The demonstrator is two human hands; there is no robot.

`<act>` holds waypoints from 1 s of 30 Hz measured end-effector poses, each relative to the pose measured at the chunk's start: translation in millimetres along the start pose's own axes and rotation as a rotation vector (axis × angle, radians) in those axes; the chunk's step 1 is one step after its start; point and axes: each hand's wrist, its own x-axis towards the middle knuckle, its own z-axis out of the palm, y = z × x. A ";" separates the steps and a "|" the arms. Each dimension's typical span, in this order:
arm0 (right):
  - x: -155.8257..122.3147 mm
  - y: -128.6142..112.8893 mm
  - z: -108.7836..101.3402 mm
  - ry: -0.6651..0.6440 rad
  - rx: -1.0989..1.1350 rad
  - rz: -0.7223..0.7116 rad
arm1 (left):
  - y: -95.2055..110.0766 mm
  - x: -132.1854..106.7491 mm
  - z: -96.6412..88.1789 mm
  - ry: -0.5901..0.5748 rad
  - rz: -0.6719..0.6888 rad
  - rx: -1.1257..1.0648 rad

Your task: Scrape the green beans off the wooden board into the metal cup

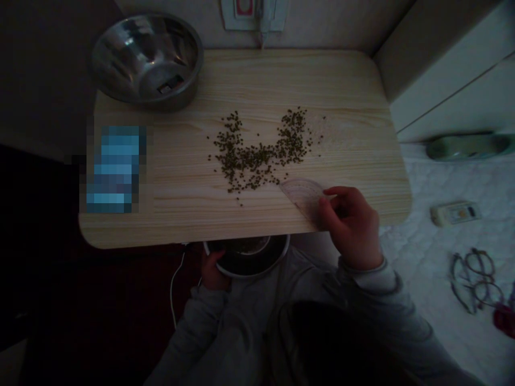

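Note:
My right hand (353, 222) pinches a clear plastic protractor (303, 194) by its right end, low over the near right part of the wooden table. The protractor's left tip lies close to a loose spread of small dark green beans (257, 155), which look like mung beans. They form a rough U shape. Below the front edge, my left hand (215, 271) is closed on the rim of a dark bowl with a pale rim (257, 268), held against my lap. The table edge hides the bowl's far side, and its contents are too dim to make out.
A large steel bowl (148, 59) stands at the table's (341, 86) back left, with a blurred-out blue screen (116, 169) in front of it. On the white bedding to the right lie glasses (475, 279), a remote control (456, 213) and a green case (469, 146). A white cable (172, 292) hangs below.

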 end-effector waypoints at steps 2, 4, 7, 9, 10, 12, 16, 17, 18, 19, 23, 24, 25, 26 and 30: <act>2.5 2.8 -1.8 0.016 -0.019 0.007 | -1.8 -1.2 -1.0 0.020 0.071 0.039; 6.7 5.9 -3.4 0.031 -0.031 0.004 | -6.2 -1.3 -3.7 -0.025 0.080 0.050; 16.4 11.4 -6.3 0.048 -0.045 -0.016 | -15.3 0.3 -8.0 -0.046 0.037 0.055; 25.3 15.6 -8.8 0.052 -0.057 -0.029 | -20.2 1.5 -8.8 0.038 0.073 0.068; 30.1 17.8 -10.2 0.051 -0.060 -0.035 | -21.7 1.8 -8.5 0.041 0.082 0.064; 40.2 22.1 -13.1 0.040 -0.064 -0.049 | -22.5 1.7 -7.1 0.011 0.080 0.065; 56.6 29.2 -17.6 0.027 -0.065 -0.049 | -19.7 -0.4 -5.1 0.012 0.099 0.114; 59.3 30.5 -18.4 0.031 -0.062 -0.046 | -19.4 -0.8 -5.2 0.020 0.123 0.125; 61.4 31.7 -19.1 0.036 -0.054 -0.043 | -19.3 -1.1 -5.3 0.029 0.142 0.131; 62.9 32.8 -19.8 0.044 -0.038 -0.041 | -19.5 -1.2 -5.4 0.033 0.156 0.131; 64.3 37.9 -25.3 0.072 0.103 -0.015 | -21.4 -0.2 -5.6 0.027 0.169 0.104; 63.8 39.6 -27.5 0.089 0.144 -0.005 | -22.0 0.1 -5.5 0.019 0.164 0.097; 63.1 41.4 -30.0 0.113 0.181 0.005 | -22.7 0.3 -5.3 0.012 0.159 0.091; 62.1 43.2 -32.6 0.144 0.209 0.014 | -23.4 0.4 -5.1 0.006 0.152 0.085; 55.6 46.5 -39.2 0.253 0.287 0.056 | -24.3 0.7 -2.8 0.028 0.117 0.052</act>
